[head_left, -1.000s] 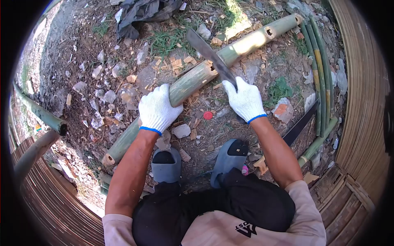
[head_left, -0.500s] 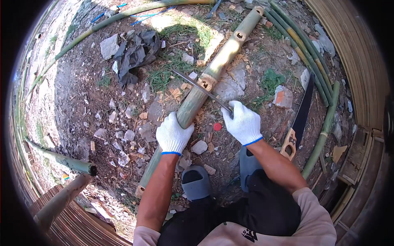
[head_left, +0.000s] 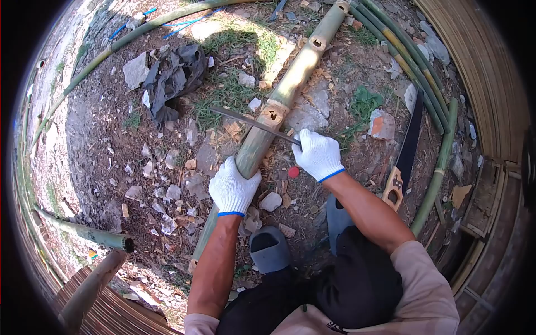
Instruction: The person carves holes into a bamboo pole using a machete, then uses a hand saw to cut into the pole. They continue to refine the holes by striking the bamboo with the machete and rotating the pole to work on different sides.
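A thick green bamboo pole (head_left: 286, 89) lies diagonally over the ground, with cut holes along its upper side. My left hand (head_left: 234, 186), in a white knit glove with a blue cuff, is wrapped around the pole below the middle hole (head_left: 272, 115). In my right hand (head_left: 319, 156), gloved the same way, is the handle of a long knife (head_left: 252, 122). Its narrow blade crosses the pole just below that hole, tip pointing left. Pale wood chips (head_left: 233, 130) are scattered beside the pole.
A handsaw (head_left: 407, 148) with a wooden handle rests at the right, near more bamboo poles (head_left: 441, 162). Crumpled dark plastic (head_left: 174, 81) lies to the upper left. Stones, a brick piece (head_left: 383, 124) and a red cap (head_left: 293, 172) dot the dirt. Another bamboo length (head_left: 84, 226) is at lower left.
My right hand has shifted left, and the knife's blade has swung to a flatter angle with its tip farther left. My left hand keeps its hold on the pole. The view has shifted slightly.
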Motion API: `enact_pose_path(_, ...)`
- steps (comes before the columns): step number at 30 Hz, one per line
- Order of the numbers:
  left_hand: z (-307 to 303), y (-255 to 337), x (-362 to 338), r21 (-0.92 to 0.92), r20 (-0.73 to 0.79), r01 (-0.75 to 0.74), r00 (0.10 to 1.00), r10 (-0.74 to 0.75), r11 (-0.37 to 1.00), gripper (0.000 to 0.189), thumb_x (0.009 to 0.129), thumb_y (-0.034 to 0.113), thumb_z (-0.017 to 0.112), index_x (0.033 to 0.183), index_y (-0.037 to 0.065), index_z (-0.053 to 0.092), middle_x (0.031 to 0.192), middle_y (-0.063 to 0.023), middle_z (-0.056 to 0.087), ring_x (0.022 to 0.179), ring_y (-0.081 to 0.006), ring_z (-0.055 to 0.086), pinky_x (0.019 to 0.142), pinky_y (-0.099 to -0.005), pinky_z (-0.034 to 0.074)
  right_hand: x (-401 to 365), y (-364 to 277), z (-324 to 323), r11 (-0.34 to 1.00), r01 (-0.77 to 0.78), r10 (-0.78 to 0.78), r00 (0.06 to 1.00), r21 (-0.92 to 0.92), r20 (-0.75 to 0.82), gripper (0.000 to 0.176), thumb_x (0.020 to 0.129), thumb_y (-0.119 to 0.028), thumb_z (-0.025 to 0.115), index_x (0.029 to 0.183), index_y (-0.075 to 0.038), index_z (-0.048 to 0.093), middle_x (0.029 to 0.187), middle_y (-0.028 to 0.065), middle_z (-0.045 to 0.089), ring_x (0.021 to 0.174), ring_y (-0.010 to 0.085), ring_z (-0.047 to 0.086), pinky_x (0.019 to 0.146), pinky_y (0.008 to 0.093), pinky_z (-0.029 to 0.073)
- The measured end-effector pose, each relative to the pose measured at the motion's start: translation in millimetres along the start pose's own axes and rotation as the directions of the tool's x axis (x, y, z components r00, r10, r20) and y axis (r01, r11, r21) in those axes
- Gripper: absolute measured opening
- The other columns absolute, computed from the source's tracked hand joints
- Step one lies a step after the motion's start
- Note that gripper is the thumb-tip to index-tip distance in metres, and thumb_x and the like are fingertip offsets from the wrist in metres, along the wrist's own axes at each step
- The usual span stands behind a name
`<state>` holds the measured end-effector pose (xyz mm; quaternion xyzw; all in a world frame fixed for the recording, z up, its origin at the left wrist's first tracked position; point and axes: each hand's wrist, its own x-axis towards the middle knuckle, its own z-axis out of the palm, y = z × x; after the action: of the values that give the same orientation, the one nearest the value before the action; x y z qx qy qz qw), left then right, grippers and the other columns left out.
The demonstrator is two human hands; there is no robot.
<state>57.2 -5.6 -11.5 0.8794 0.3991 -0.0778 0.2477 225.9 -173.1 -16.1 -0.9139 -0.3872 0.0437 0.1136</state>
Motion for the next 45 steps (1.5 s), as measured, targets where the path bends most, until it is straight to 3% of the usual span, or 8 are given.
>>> enact_pose_path(7, 1, -2, 1, 0.012, 0.01, -0.009, 1.0, 0.009, 1.0, 0.067, 0.074, 0.051, 0.084, 0.121, 0.006, 0.069, 0.109, -0.0194, 0.076, 0.097, -0.0391, 0.075, 0.085, -0.0497, 0.06, -5, -26, -41, 0.966, 0.205, -0.152, 0.943, 0.156, -0.296, 0.026, 0.093, -0.031, 0.072, 0.088, -0.006, 0.065, 0.077, 0.0174, 0.072, 0.07, 0.0389, 0.074, 0.061, 0.0509, 0.058)
enact_pose_path(11, -2, 2, 3, -0.012, 0.029, 0.027, 0.999, -0.027, 1.0, 0.066, 0.074, 0.05, 0.084, 0.12, 0.006, 0.07, 0.107, -0.0201, 0.076, 0.095, -0.0397, 0.076, 0.085, -0.0493, 0.06, 22, 2, -9, 0.997, -0.047, 0.053, 0.994, -0.061, 0.091, 0.023, 0.092, -0.03, 0.072, 0.089, -0.008, 0.067, 0.072, 0.0158, 0.07, 0.068, 0.0388, 0.073, 0.061, 0.0511, 0.058)
enact_pose_path(15, -2, 0, 2, 0.01, 0.041, 0.012, 0.999, -0.013, 1.0, 0.067, 0.074, 0.05, 0.083, 0.122, 0.006, 0.069, 0.107, -0.0198, 0.076, 0.096, -0.0391, 0.075, 0.085, -0.0494, 0.06, 2, -25, -36, 0.97, 0.142, -0.082, 0.955, 0.197, -0.284, 0.021, 0.09, -0.025, 0.076, 0.085, -0.009, 0.063, 0.069, 0.0149, 0.069, 0.062, 0.0387, 0.07, 0.057, 0.0501, 0.056)
enact_pose_path(19, -4, 3, 9, 0.007, 0.025, 0.036, 0.999, -0.036, 0.999, 0.067, 0.074, 0.05, 0.083, 0.122, 0.006, 0.069, 0.108, -0.0198, 0.076, 0.097, -0.039, 0.075, 0.085, -0.0499, 0.06, 11, -12, -24, 0.994, -0.07, 0.088, 0.972, -0.087, 0.218, 0.024, 0.091, -0.031, 0.073, 0.091, -0.009, 0.066, 0.072, 0.0156, 0.071, 0.067, 0.0383, 0.073, 0.061, 0.0526, 0.058)
enact_pose_path(23, 0, -5, 0, 0.01, 0.051, 0.045, 0.998, -0.045, 0.999, 0.067, 0.074, 0.05, 0.083, 0.123, 0.006, 0.068, 0.109, -0.02, 0.076, 0.097, -0.0398, 0.075, 0.085, -0.05, 0.06, 6, -32, -45, 0.982, 0.158, -0.128, 0.96, 0.105, -0.248, 0.02, 0.092, -0.03, 0.072, 0.09, -0.01, 0.066, 0.072, 0.0141, 0.071, 0.065, 0.0362, 0.072, 0.061, 0.0518, 0.057)
enact_pose_path(28, -1, 1, 6, 0.003, 0.024, 0.024, 0.999, -0.024, 1.0, 0.067, 0.074, 0.05, 0.083, 0.123, 0.006, 0.069, 0.107, -0.02, 0.076, 0.096, -0.0396, 0.075, 0.085, -0.0497, 0.06, 13, -16, -35, 0.986, -0.075, 0.108, 0.968, -0.148, 0.228, 0.022, 0.086, -0.028, 0.079, 0.091, -0.01, 0.067, 0.074, 0.0143, 0.071, 0.067, 0.0359, 0.073, 0.061, 0.0468, 0.059)
enact_pose_path(31, -2, -4, 4, 0.007, 0.045, 0.049, 0.998, -0.049, 0.999, 0.067, 0.074, 0.051, 0.083, 0.122, 0.006, 0.069, 0.106, -0.0204, 0.076, 0.096, -0.0402, 0.075, 0.085, -0.0498, 0.06, 6, -35, -49, 0.983, 0.121, -0.092, 0.974, 0.137, -0.205, 0.028, 0.091, -0.034, 0.072, 0.095, -0.007, 0.067, 0.074, 0.0175, 0.072, 0.07, 0.0399, 0.074, 0.062, 0.0523, 0.059)
enact_pose_path(45, 0, -1, 2, 0.027, 0.02, 0.019, 1.0, -0.019, 0.999, 0.065, 0.075, 0.051, 0.082, 0.121, 0.007, 0.07, 0.105, -0.02, 0.077, 0.096, -0.0405, 0.075, 0.084, -0.0497, 0.06, 19, -24, -35, 0.997, -0.062, 0.071, 0.96, -0.043, 0.27, 0.024, 0.09, -0.031, 0.073, 0.092, -0.009, 0.066, 0.073, 0.0199, 0.071, 0.069, 0.0407, 0.073, 0.064, 0.0535, 0.059)
